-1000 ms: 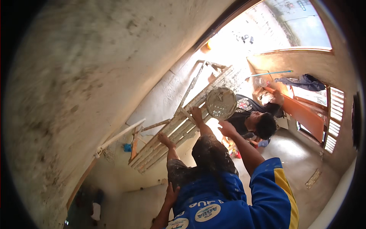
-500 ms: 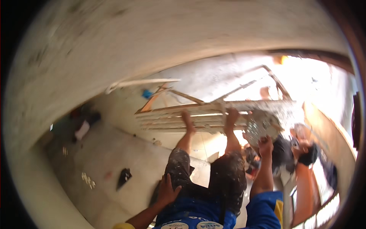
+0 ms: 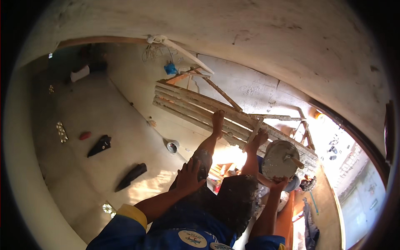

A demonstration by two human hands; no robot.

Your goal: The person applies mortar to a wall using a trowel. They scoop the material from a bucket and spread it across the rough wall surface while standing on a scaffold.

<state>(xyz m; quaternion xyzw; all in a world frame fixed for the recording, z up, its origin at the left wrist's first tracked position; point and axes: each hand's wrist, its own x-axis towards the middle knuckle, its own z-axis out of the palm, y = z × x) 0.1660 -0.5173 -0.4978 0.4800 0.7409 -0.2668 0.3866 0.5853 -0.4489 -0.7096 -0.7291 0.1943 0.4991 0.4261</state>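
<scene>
My left hand [image 3: 189,177] lies flat on my left thigh, fingers spread and holding nothing. At the right, my right hand [image 3: 279,184] grips the near rim of a round bucket [image 3: 273,168] of grey, wet-looking mortar. A trowel [image 3: 296,162] lies in the mortar, its wooden handle sticking out over the rim. The bucket is beside my right foot [image 3: 261,137], by the end of a plank platform [image 3: 187,100] caked with mortar. Both my bare feet are on these planks. Part of another forearm [image 3: 263,179] shows behind my right wrist; whose it is I cannot tell.
Below is a pale floor [image 3: 137,154] with dark items [image 3: 131,177], a red object [image 3: 85,136] and a round pale container [image 3: 172,146]. Wooden braces [image 3: 221,93] rise behind the planks. A plastered wall [image 3: 250,29] curves overhead. Orange boards [image 3: 285,216] stand at lower right.
My view has swung, so the platform now slopes down to the right. The person seen at the right is mostly out of sight. The trowel in the bucket now shows clearly; my right hand stays on the rim.
</scene>
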